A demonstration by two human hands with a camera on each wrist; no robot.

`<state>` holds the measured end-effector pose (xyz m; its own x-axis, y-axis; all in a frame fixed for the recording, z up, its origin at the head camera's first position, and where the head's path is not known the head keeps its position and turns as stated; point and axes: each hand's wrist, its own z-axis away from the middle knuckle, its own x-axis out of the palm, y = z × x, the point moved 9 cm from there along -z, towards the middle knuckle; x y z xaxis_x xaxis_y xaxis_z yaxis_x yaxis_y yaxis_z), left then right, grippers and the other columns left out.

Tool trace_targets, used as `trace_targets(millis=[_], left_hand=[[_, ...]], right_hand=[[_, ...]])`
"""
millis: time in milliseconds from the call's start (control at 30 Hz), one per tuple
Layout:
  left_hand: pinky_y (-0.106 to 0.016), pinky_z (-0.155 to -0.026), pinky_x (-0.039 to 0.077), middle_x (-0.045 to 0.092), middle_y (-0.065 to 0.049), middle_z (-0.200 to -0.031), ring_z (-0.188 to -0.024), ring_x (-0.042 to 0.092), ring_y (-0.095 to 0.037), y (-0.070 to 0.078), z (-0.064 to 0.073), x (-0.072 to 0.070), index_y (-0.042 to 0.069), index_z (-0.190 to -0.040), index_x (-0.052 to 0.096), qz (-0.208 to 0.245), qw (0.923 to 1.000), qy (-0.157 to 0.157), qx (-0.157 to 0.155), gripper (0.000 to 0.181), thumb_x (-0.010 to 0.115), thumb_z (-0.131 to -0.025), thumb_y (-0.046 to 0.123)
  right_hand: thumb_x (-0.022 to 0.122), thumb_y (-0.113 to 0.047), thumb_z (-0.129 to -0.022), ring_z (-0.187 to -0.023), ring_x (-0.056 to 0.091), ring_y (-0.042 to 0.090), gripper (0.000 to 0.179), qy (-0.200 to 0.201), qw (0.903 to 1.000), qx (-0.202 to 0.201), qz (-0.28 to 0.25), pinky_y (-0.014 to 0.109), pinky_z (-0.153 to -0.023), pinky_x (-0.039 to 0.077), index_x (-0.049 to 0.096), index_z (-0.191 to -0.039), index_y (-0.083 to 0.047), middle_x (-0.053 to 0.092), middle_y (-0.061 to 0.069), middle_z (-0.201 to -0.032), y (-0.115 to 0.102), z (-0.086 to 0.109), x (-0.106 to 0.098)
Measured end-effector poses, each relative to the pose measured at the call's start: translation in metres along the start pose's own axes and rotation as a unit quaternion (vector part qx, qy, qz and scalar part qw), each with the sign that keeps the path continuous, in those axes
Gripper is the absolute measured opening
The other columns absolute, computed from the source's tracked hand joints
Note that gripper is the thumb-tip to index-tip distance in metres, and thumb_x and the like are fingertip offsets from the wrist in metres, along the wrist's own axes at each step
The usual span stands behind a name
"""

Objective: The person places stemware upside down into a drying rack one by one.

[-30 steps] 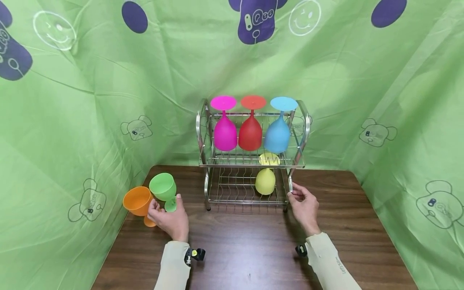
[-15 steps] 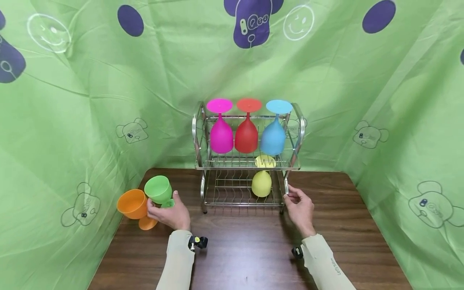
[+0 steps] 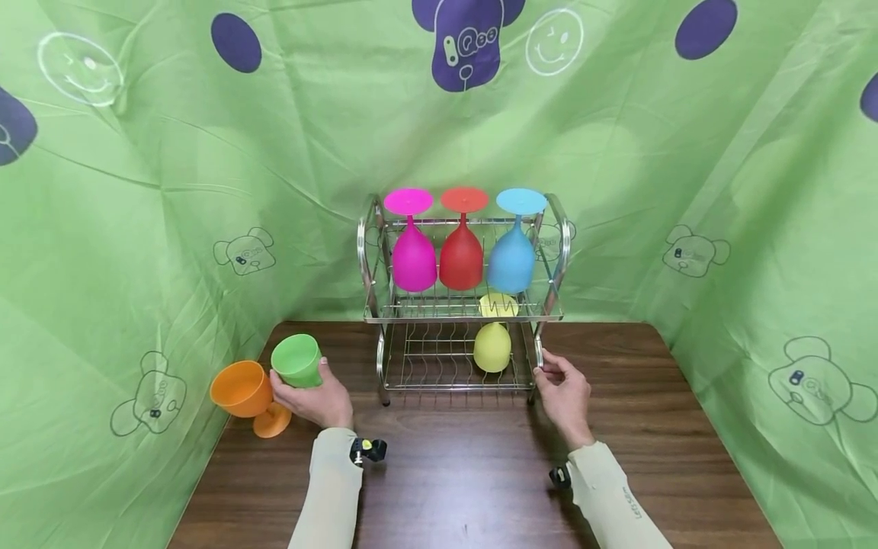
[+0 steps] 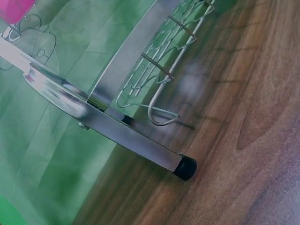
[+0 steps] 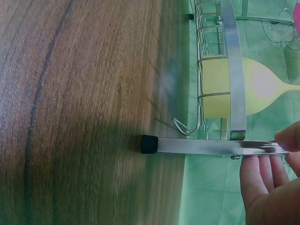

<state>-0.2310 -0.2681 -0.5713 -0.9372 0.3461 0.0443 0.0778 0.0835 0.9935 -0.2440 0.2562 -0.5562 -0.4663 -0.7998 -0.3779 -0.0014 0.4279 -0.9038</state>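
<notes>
With fingers of left hand (image 3: 317, 400), gripping one green goblet (image 3: 297, 362) just beside one orange goblet (image 3: 241, 390). With right hand (image 3: 565, 396), pinching one rack (image 5: 237, 89); counting three upturned goblets (image 3: 462, 259) up top, one yellow goblet (image 3: 492, 349) below.

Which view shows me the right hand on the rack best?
The right wrist view: up close, the right hand grips the rack's side frame between thumb and fingers. The head view shows that hand smaller, from above; the left wrist view doesn't show it.
</notes>
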Motion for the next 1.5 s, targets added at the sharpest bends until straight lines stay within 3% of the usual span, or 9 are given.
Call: trace_targets(millis=[333, 500, 767, 933, 1033, 1133, 1267, 1400, 1500], left_hand=[[-0.026, -0.128, 0.025, 0.045, -0.003, -0.157, -0.15, 0.04, -0.016, 0.002, 0.001, -0.003, 0.018, -0.159, 0.041, -0.008, 0.9998, -0.01, 0.017, 0.09, 0.09, -0.085, 0.022], [-0.03, -0.129, 0.025, 0.042, -0.004, -0.159, -0.15, 0.039, -0.019, 0.011, 0.011, -0.006, 0.02, -0.161, 0.04, -0.021, 0.9982, -0.044, 0.034, 0.09, 0.09, -0.086, 0.021], [-0.046, -0.127, 0.029, 0.043, -0.009, -0.159, -0.146, 0.041, -0.028, 0.046, 0.026, -0.015, 0.025, -0.161, 0.041, -0.046, 0.9884, -0.121, 0.08, 0.091, 0.09, -0.084, 0.018], [-0.051, -0.123, 0.036, 0.047, -0.012, -0.153, -0.14, 0.046, -0.029, 0.07, 0.035, -0.02, 0.021, -0.159, 0.045, -0.058, 0.9783, -0.173, 0.098, 0.091, 0.092, -0.081, 0.016], [-0.054, -0.117, 0.042, 0.049, -0.015, -0.149, -0.135, 0.049, -0.029, 0.083, 0.043, -0.024, 0.016, -0.158, 0.048, -0.064, 0.9707, -0.201, 0.116, 0.091, 0.093, -0.079, 0.014], [-0.054, -0.108, 0.045, 0.051, -0.017, -0.146, -0.128, 0.052, -0.03, 0.094, 0.052, -0.026, 0.012, -0.156, 0.05, -0.077, 0.9574, -0.236, 0.147, 0.091, 0.094, -0.077, 0.012], [-0.05, -0.103, 0.045, 0.052, -0.018, -0.145, -0.125, 0.055, -0.033, 0.107, 0.065, -0.026, 0.012, -0.156, 0.051, -0.107, 0.9289, -0.304, 0.182, 0.092, 0.094, -0.075, 0.012], [-0.055, -0.102, 0.047, 0.053, -0.018, -0.144, -0.125, 0.057, -0.036, 0.121, 0.082, -0.024, 0.011, -0.155, 0.052, -0.137, 0.8946, -0.367, 0.215, 0.093, 0.095, -0.073, 0.012], [-0.056, -0.101, 0.049, 0.056, -0.017, -0.143, -0.125, 0.058, -0.036, 0.133, 0.095, -0.021, 0.01, -0.154, 0.053, -0.154, 0.8673, -0.408, 0.241, 0.094, 0.097, -0.07, 0.013]], right_hand=[[0.081, -0.005, -0.089, -0.082, 0.065, -0.001, 0.038, 0.0, 1.0, -0.003, -0.006, 0.005, -0.072, 0.053, 0.078, -0.126, -0.015, 0.08, 0.011, -0.103, -0.001, 0.0, 0.001], [0.081, -0.004, -0.089, -0.082, 0.065, -0.002, 0.039, 0.0, 0.9999, -0.01, -0.009, 0.004, -0.072, 0.053, 0.077, -0.127, -0.012, 0.079, 0.015, -0.103, -0.001, 0.001, 0.0], [0.08, -0.006, -0.091, -0.084, 0.066, 0.002, 0.039, -0.007, 0.9998, -0.014, 0.014, 0.003, -0.073, 0.051, 0.077, -0.129, -0.016, 0.08, 0.011, -0.103, -0.004, 0.0, 0.0], [0.081, -0.004, -0.09, -0.091, 0.073, 0.018, 0.043, -0.019, 0.9989, -0.026, 0.034, 0.003, -0.074, 0.053, 0.075, -0.132, -0.013, 0.078, 0.013, -0.105, -0.008, 0.002, -0.001], [0.083, -0.009, -0.089, -0.095, 0.075, 0.026, 0.046, -0.025, 0.9958, -0.05, 0.073, 0.014, -0.082, 0.058, 0.073, -0.134, -0.012, 0.075, 0.012, -0.109, -0.012, 0.004, -0.003], [0.086, -0.018, -0.087, -0.101, 0.074, 0.03, 0.05, -0.025, 0.9904, -0.075, 0.114, 0.035, -0.092, 0.057, 0.072, -0.135, -0.013, 0.072, 0.012, -0.114, -0.021, 0.006, -0.007], [0.087, -0.023, -0.087, -0.107, 0.071, 0.035, 0.053, -0.036, 0.9874, -0.096, 0.121, 0.051, -0.096, 0.053, 0.071, -0.136, -0.012, 0.069, 0.012, -0.125, -0.034, 0.013, -0.011], [0.088, -0.019, -0.085, -0.108, 0.073, 0.035, 0.052, -0.05, 0.9834, -0.144, 0.099, 0.05, -0.097, 0.06, 0.072, -0.134, -0.009, 0.068, 0.011, -0.129, -0.053, 0.025, -0.013], [0.09, -0.016, -0.083, -0.109, 0.074, 0.033, 0.053, -0.062, 0.9742, -0.203, 0.078, 0.037, -0.094, 0.064, 0.072, -0.132, -0.007, 0.069, 0.011, -0.129, -0.075, 0.039, -0.015]])
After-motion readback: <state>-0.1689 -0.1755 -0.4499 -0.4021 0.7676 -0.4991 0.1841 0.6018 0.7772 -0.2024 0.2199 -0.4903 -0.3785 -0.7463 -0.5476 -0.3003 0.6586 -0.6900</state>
